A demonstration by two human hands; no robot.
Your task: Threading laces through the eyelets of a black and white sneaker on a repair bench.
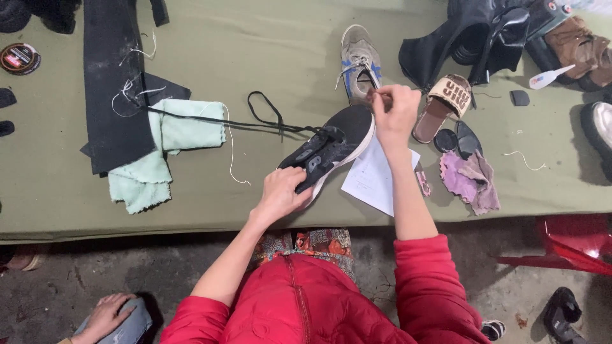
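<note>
While a round dark tin of polish [19, 58] sits at the far left edge of the olive-green cloth-covered table [255, 38], a long strip of black leather [115, 83] lies beside it, with a pale mint-green rag [167, 153] crumpled at its four o'clock. From that rag a thin black shoelace [255, 121] runs rightward, looped once, to the black low sneaker with a white sole [331, 150] at the table's middle. The left hand [280, 194] comes up from seven o'clock on a bare forearm, palm down, fingers wrapped over the sneaker's heel and holding it against the table. At the sneaker's one o'clock, the right hand [394, 111] rises on a nearly vertical forearm from a red quilted sleeve [426, 280], its fingertips pinched narrow at the toe; what they pinch I cannot tell. A white sheet of paper [373, 181] lies under that wrist. Behind the hand stands a worn grey sneaker with blue laces [358, 54]; at three o'clock lie a tan slide sandal [446, 105] and a mauve rag [472, 181].
</note>
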